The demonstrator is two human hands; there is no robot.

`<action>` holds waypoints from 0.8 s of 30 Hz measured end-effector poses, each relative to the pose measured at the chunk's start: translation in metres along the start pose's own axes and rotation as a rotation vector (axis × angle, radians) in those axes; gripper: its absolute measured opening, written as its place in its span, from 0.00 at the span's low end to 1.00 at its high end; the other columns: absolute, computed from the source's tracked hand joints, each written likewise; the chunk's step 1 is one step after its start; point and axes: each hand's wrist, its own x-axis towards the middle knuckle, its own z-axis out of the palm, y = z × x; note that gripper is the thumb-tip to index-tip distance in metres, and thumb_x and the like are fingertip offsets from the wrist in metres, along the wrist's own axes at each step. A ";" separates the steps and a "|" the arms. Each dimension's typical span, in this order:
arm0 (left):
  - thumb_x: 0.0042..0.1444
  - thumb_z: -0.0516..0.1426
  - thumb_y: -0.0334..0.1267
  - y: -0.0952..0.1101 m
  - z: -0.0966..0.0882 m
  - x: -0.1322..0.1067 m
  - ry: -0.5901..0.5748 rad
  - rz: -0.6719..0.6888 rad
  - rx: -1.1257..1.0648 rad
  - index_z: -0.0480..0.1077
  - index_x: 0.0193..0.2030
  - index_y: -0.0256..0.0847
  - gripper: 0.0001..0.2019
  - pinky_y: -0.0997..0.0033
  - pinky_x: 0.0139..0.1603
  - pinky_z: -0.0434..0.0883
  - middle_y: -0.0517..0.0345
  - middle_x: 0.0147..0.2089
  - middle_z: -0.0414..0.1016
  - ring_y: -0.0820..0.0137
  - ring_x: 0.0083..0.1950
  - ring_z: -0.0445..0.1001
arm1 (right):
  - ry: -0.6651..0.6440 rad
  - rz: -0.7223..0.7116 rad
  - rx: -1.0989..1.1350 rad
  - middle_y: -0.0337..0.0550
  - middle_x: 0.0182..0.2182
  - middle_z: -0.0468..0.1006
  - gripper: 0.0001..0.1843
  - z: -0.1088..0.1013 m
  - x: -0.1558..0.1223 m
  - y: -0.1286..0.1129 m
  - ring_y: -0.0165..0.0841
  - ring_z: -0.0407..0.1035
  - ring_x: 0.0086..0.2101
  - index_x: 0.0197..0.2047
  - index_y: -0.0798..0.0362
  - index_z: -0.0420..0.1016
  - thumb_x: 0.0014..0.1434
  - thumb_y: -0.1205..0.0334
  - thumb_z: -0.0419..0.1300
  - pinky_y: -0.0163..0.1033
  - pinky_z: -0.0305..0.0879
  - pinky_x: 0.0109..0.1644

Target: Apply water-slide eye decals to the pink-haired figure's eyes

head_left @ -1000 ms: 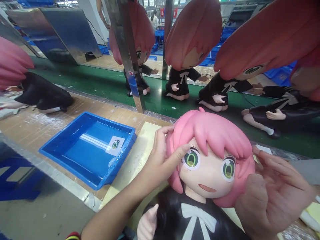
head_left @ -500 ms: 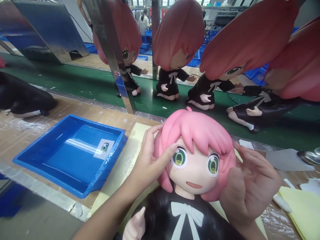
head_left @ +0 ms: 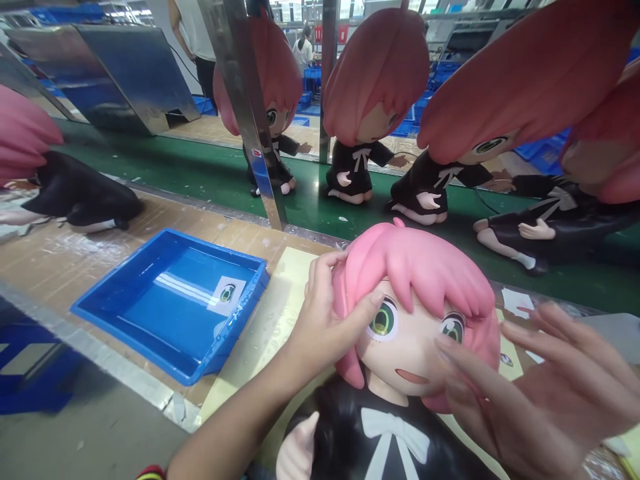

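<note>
A large doll-like figure point(head_left: 440, 267) with pink hair, green eyes, a black dress and a white bow lies face up before me. My left hand point(head_left: 333, 307) grips the side of its head, fingers behind the hair and thumb beside one eye. On the other side, my right hand point(head_left: 545, 387) is partly blurred, its fingers spread and nothing held in them. One of its digits reaches over the cheek just below the other eye; whether it touches is unclear. Beneath the figure lies a yellow sheet point(head_left: 273, 320).
To the left sits a blue tray point(head_left: 170, 380) of water, with an eye decal point(head_left: 227, 294) on white backing in it. Several similar figures point(head_left: 377, 80) kneel on the green conveyor point(head_left: 175, 167), behind a metal post point(head_left: 253, 100). Paper scraps point(head_left: 517, 302) lie at right.
My right hand has shifted from beside the hair to in front of the cheek, its fingers spreading. My left hand keeps its hold. The whole view has swung slightly left.
</note>
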 end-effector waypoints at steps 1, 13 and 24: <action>0.62 0.64 0.49 0.000 0.000 0.000 -0.007 -0.008 0.005 0.59 0.64 0.49 0.28 0.51 0.73 0.63 0.53 0.67 0.63 0.59 0.71 0.63 | -0.041 -0.046 -0.026 0.50 0.44 0.71 0.23 -0.002 0.004 -0.002 0.55 0.67 0.57 0.64 0.32 0.72 0.67 0.49 0.61 0.55 0.69 0.57; 0.62 0.63 0.49 0.001 -0.004 -0.002 -0.008 -0.038 0.000 0.60 0.64 0.51 0.27 0.45 0.74 0.60 0.51 0.67 0.64 0.53 0.72 0.61 | -0.322 -0.037 0.046 0.48 0.56 0.71 0.25 -0.004 0.011 -0.018 0.46 0.69 0.50 0.69 0.34 0.66 0.70 0.47 0.56 0.56 0.61 0.64; 0.54 0.68 0.44 0.015 -0.003 -0.001 -0.003 -0.103 0.073 0.59 0.60 0.49 0.30 0.41 0.70 0.64 0.49 0.65 0.65 0.48 0.70 0.63 | -0.267 -0.094 0.069 0.50 0.50 0.69 0.29 -0.005 0.026 -0.014 0.48 0.68 0.50 0.72 0.38 0.62 0.70 0.53 0.56 0.53 0.62 0.63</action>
